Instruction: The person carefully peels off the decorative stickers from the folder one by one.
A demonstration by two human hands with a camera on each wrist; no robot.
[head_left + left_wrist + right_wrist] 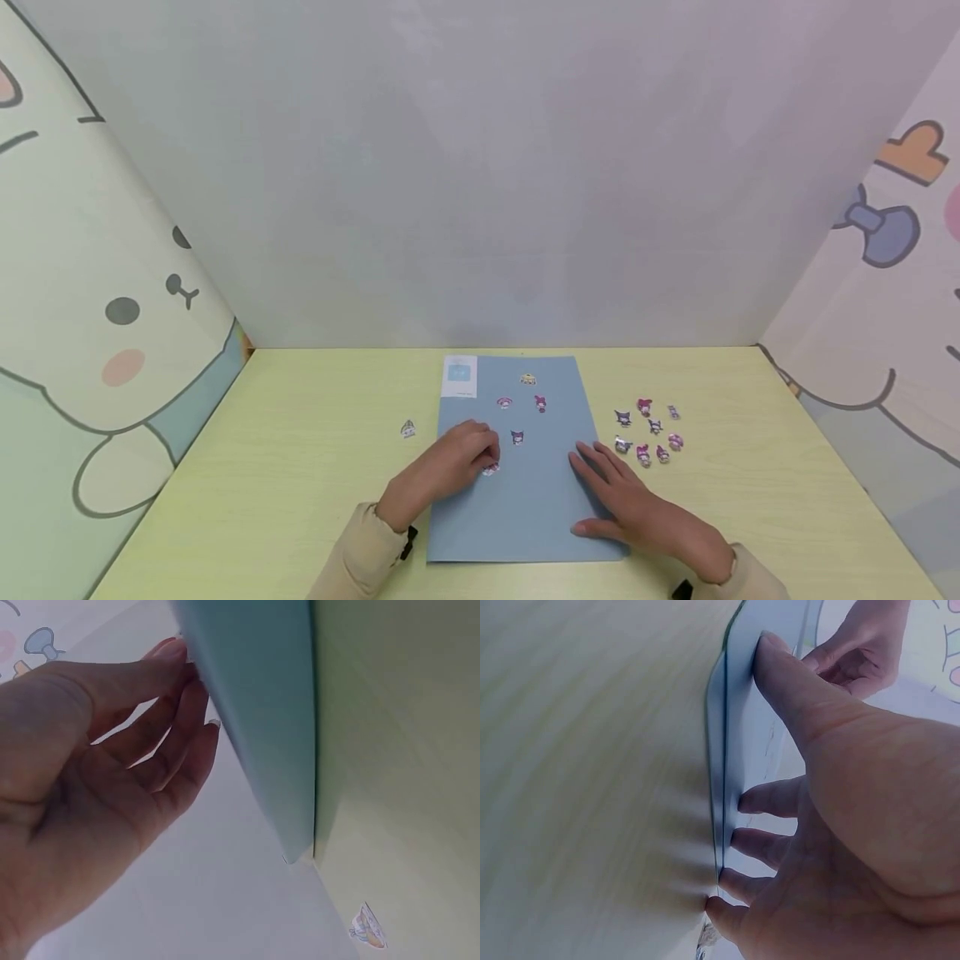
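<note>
A blue folder (525, 517) lies on the table with several small cartoon stickers on it. Over its left half, my left hand (453, 460) pinches a small pink and white sticker (491, 470) between thumb and fingers, right at the folder's surface. From the left wrist view, only a pale bit of that sticker shows at the fingertips (174, 649). My right hand (637, 510) rests with spread fingers on the folder's right edge; its thumb (772, 656) touches the cover in the right wrist view. Nearest the pinched sticker is a purple character sticker (517, 437).
Several loose character stickers (643, 454) lie on the table right of the folder. One pale sticker (408, 429) lies left of it. A white label (459, 387) marks the folder's top left corner. A plain wall (480, 208) stands behind the yellowish table (315, 442).
</note>
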